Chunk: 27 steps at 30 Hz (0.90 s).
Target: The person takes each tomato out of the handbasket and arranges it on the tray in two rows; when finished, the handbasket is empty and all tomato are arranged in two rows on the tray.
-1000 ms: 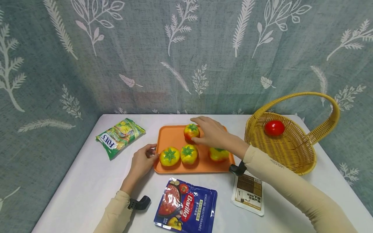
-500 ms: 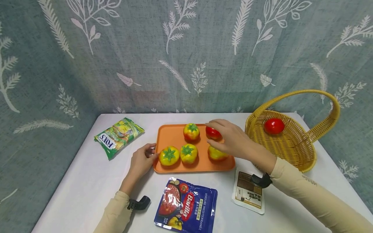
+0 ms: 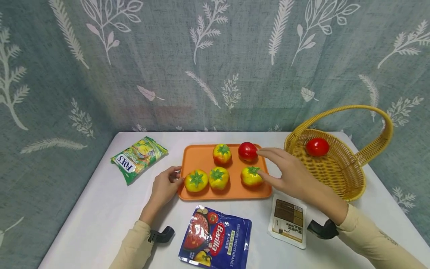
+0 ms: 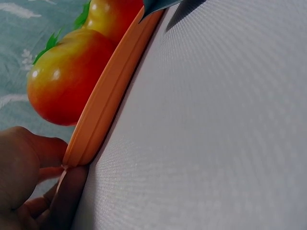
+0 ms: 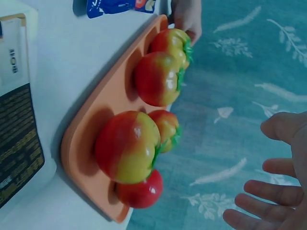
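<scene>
My left hand (image 3: 165, 186) pinches the left rim of an orange tray (image 3: 198, 155), thumb and fingers at its edge in the left wrist view. On the tray lie several yellow-red tomatoes with green leafy tops: one front left (image 3: 196, 181), one beside it (image 3: 219, 178), one front right (image 3: 252, 177) and one at the back (image 3: 222, 154). A plain red round fruit (image 3: 248, 152) sits in the back right corner. Just off the tray's right end hovers my right hand (image 3: 290, 175), fingers spread and holding nothing; the right wrist view shows them apart from the fruit.
A yellow wicker basket (image 3: 327, 175) with a tall handle stands right, a red fruit (image 3: 317, 147) inside. A green FOX'S bag (image 3: 139, 158) lies back left. In front are a blue Barilla pouch (image 3: 216, 239) and a brown-and-white packet (image 3: 288, 223).
My right hand has moved right from the back tomato, past the red fruit, to beyond the tray's right end, uncovering the red fruit and the front right tomato. The left hand stays put.
</scene>
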Tool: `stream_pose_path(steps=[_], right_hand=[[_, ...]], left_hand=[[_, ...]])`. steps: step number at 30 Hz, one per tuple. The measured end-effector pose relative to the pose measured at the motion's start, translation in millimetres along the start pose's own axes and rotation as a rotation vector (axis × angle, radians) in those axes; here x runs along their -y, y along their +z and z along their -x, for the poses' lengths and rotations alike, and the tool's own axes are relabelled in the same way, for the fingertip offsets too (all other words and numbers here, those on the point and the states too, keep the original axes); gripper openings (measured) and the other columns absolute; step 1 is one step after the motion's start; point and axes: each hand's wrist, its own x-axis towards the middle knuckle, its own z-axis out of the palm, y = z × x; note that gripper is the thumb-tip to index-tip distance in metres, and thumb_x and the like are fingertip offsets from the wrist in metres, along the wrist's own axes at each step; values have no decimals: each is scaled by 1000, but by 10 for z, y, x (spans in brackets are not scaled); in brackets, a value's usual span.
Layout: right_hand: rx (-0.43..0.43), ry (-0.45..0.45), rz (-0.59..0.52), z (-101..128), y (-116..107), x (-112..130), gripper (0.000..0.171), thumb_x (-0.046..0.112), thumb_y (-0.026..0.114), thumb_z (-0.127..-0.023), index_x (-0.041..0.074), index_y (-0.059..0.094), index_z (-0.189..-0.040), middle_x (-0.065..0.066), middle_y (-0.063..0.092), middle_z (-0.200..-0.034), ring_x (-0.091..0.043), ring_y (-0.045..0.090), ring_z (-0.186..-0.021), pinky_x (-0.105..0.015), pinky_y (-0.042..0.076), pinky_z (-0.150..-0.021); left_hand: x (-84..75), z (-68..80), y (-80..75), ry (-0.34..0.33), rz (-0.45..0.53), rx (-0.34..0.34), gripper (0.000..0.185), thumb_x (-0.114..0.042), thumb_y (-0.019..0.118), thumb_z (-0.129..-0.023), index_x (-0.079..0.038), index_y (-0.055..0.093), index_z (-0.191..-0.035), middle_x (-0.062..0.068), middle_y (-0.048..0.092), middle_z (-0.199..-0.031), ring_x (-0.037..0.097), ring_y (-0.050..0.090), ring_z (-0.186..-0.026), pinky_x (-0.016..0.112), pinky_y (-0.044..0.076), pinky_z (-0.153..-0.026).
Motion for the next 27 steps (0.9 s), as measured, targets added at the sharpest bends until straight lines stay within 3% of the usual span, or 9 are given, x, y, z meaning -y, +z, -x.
stream_pose_path(steps=[15,23,27], right_hand=[[-25,45,-13,289,-258,62,54,16,83,-80,8,64,-130,-7,63,-130,-27,60,-119,-46,53,-91],[-88,86,-62,445,-345,-25,53,5,84,-76,10,67,-126,-4,66,-126,-21,63,-111,-11,46,-88],[-112,105,-74,517,-388,-86,53,2,85,-75,11,68,-125,-1,67,-122,-14,62,-109,-8,46,-85]], left_hand=[[45,70,43,-27,11,-16,40,-10,73,-88,-5,66,-127,5,66,-93,18,60,-78,28,47,-68],[21,57,21,-13,17,-34,40,-10,73,-88,-6,66,-127,6,67,-93,18,60,-77,27,47,-68],[7,26,-8,-6,6,-23,41,-11,73,-88,-7,66,-127,5,67,-93,17,61,-78,29,46,-69]])
